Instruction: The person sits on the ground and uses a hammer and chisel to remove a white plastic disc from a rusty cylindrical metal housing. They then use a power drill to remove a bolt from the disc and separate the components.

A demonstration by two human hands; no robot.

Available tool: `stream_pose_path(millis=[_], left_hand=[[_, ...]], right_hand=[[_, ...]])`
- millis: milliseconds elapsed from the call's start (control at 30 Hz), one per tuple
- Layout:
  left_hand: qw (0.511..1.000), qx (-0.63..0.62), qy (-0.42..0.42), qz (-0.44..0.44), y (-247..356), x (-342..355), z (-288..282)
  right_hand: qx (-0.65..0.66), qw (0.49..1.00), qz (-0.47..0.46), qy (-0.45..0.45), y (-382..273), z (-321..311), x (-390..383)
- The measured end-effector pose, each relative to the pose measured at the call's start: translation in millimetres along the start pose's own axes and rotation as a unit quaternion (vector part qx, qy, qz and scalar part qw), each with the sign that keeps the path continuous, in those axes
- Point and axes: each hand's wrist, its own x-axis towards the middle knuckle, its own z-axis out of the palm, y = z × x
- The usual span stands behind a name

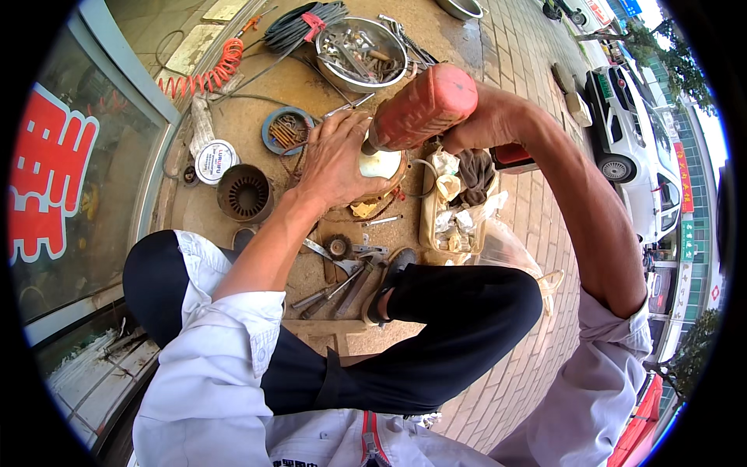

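The right hand (486, 117) is wrapped around the handle of a red power driver (428, 105), whose dark nose points down toward the left hand and meets a pale-topped round part (383, 165). That part sits just right of the left hand (338, 156), which lies spread against its side; how firmly the fingers grip cannot be told. Left of this hand, a blue bowl (268, 138) holds bolts, with a slotted dark cylinder (246, 194) and a round white lid (216, 161) farther out. Beyond its fingertips stands a metal basin (342, 80) of loose parts. Nearer the body than the left hand lie a wire wheel brush (338, 247) and a hammer (359, 282). Below the right hand, a plastic bin (427, 222) contains rags (473, 177).
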Motion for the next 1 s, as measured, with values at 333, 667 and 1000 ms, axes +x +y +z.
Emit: stream_pose_path(millis=[333,667,1000], left_hand=[[1.000,0.009,0.002,0.002,-1,0,0],[1.000,0.011,-0.001,0.006,0,0,0],[1.000,-0.012,0.006,0.001,4,-1,-5]], right_hand=[[0.004,1.000,-0.012,0.006,9,0,-7],[-0.011,0.999,-0.011,0.048,18,4,-13],[-0.011,0.999,0.010,0.038,5,7,-12]])
